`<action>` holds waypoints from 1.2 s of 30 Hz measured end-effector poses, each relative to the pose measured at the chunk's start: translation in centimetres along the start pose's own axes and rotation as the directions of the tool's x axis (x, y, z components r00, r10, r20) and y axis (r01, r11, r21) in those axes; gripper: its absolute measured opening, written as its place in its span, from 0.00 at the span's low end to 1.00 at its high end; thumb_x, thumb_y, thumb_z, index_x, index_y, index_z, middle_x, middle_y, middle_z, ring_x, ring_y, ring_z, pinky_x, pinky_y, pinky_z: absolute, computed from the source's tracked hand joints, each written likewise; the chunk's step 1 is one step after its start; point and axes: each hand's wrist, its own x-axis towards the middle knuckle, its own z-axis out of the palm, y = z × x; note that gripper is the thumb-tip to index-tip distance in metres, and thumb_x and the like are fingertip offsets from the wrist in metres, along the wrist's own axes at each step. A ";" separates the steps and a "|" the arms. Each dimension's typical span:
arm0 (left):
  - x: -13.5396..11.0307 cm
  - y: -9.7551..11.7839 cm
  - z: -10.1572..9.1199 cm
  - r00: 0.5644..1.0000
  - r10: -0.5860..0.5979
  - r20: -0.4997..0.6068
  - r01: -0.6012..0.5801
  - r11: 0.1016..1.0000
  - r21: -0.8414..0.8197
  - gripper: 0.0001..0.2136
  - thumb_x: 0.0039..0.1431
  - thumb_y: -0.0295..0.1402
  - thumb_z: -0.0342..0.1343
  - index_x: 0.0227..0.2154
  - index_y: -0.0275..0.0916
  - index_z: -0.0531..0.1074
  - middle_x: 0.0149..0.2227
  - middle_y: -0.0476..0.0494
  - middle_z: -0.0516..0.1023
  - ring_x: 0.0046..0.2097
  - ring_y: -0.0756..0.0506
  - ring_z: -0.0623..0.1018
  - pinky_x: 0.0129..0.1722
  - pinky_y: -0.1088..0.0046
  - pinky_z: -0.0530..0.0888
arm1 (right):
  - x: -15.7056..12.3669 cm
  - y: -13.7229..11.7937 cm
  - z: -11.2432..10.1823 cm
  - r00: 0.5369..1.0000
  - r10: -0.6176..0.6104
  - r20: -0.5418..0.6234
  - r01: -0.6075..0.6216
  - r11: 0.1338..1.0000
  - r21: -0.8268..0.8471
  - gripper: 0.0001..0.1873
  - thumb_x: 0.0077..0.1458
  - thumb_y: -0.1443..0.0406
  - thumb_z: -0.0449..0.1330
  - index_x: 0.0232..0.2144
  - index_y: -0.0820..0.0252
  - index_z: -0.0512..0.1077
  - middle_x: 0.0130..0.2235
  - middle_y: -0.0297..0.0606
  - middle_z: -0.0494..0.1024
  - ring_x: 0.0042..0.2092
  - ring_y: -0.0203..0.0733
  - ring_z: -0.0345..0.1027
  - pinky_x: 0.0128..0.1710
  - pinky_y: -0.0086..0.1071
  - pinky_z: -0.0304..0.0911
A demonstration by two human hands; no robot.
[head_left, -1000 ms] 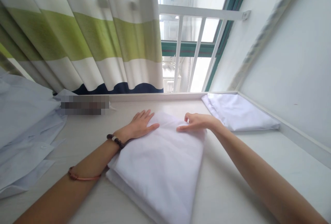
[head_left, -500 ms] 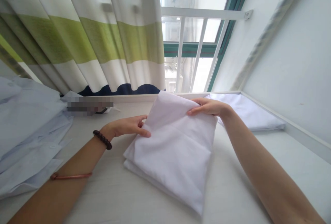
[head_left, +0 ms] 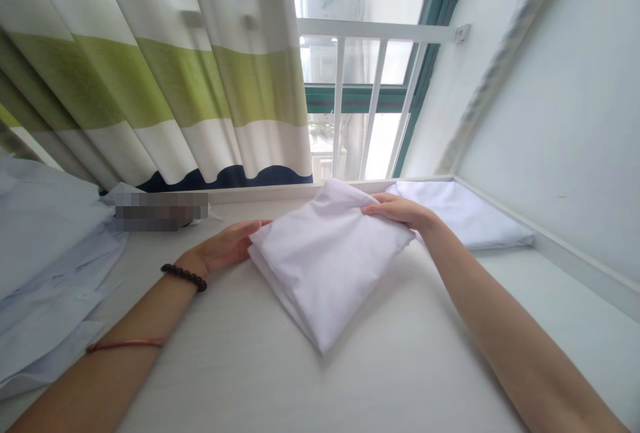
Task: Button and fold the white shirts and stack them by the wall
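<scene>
The cloth [head_left: 325, 259], white and folded into a thick pad, lies on the tabletop [head_left: 240, 373] just in front of the window [head_left: 360, 119]. Its near corner rests on the surface, and its far edge is raised toward the window.

The right hand [head_left: 395, 209] grasps that far edge on the side below the window's right end. Its fingers [head_left: 375, 208] are closed flat over the top of the fold, with the thumb out of sight beneath. The left hand [head_left: 227, 246] is at the cloth's left edge, below and left of the window. It is half open and palm turned inward. Its fingertips touch the edge and slip out of sight behind it, so I cannot tell whether it grips or only steadies. A dark bead bracelet [head_left: 184, 277] sits on the left wrist, with a thin red band [head_left: 125, 345] further up the forearm.

A second folded cloth [head_left: 465, 219] lies under the window's right corner, just beyond the right hand and against the wall [head_left: 560, 119]. A striped curtain [head_left: 175, 86] hangs left of the window. Pale blue shirts [head_left: 45, 253] are heaped well to the window's left, apart from both hands.
</scene>
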 end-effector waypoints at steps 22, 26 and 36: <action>1.2 -0.3 4.3 0.977 -0.067 -0.204 0.084 0.994 0.075 0.39 0.47 0.33 0.68 0.59 0.51 0.51 0.52 0.40 0.71 0.42 0.43 0.79 0.40 0.64 0.79 | -1.6 2.3 1.5 0.994 0.102 -0.046 -0.102 0.995 -0.012 0.31 0.48 0.50 0.64 0.52 0.56 0.66 0.53 0.41 0.74 0.49 0.47 0.71 0.42 0.32 0.70; 3.2 -0.7 6.2 0.977 0.024 -0.210 -0.006 0.996 0.088 0.47 0.40 0.29 0.71 0.60 0.51 0.49 0.54 0.39 0.69 0.48 0.42 0.77 0.46 0.63 0.77 | -3.5 2.5 -0.2 0.987 0.097 -0.130 -0.107 0.991 -0.075 0.36 0.44 0.56 0.68 0.54 0.59 0.63 0.53 0.43 0.73 0.49 0.47 0.70 0.43 0.30 0.70; 14.9 5.8 17.4 0.921 0.347 -0.178 -0.378 0.906 -0.190 0.41 0.43 0.17 0.65 0.59 0.43 0.53 0.50 0.37 0.71 0.46 0.43 0.77 0.45 0.63 0.77 | -8.4 -2.7 -13.6 0.764 -0.042 -0.644 -0.143 0.962 -0.232 0.32 0.42 0.54 0.68 0.50 0.59 0.70 0.46 0.44 0.77 0.41 0.47 0.74 0.33 0.32 0.71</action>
